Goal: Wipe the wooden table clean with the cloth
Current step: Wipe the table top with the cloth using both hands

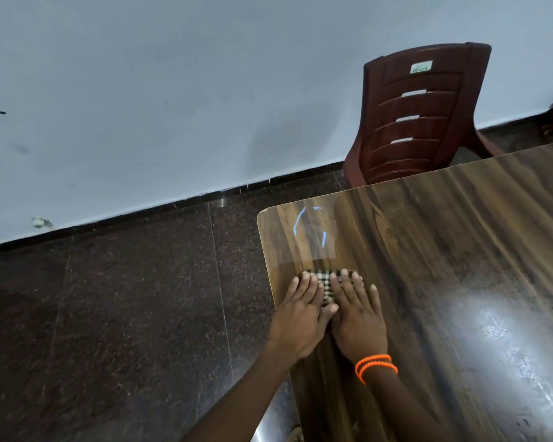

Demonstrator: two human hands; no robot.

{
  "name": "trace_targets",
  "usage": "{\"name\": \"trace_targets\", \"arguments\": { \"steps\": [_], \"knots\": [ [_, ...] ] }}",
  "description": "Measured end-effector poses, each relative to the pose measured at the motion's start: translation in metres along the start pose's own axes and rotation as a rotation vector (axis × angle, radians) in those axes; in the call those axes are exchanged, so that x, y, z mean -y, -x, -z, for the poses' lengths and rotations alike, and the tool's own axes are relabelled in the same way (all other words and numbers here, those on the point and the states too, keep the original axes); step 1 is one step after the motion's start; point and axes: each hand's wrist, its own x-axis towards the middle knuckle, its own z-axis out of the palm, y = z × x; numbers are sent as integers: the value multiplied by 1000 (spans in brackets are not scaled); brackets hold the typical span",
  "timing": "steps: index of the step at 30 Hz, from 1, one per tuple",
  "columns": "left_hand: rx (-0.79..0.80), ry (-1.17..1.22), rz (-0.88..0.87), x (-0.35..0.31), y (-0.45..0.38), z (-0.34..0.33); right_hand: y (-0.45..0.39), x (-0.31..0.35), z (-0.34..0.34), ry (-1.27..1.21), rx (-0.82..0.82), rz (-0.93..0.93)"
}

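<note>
— Where's the cloth [328, 283]?

— On the wooden worktop [444, 266], near its left edge and not far from the corner. It's a checked one, mostly covered by both hands.

— How are the hands lying?

— The left hand [302, 314] and the right hand [356, 317] are side by side, flat, fingers straight, pressing down on it. The thumbs touch between them.

— Anything else?

— An orange band [375, 366] on the right wrist, and a brown plastic chair [422, 116] behind the worktop's far edge, by the wall [173, 90].
</note>
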Motion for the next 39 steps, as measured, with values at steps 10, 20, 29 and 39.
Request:
{"name": "trace_targets", "arguments": {
  "steps": [10,20,29,39],
  "knots": [
    [-80,-42,109,48,-77,20,-107,28,-8,-47,56,-19],
    [-146,-39,59,54,14,-3,-30,49,-19,-20,28,131],
    [-56,-62,-37,18,-87,13,-87,-18,1,26,6,-66],
    [-117,-20,108,96,-99,38,-157,50,-10,-27,90,36]
  ]
}}
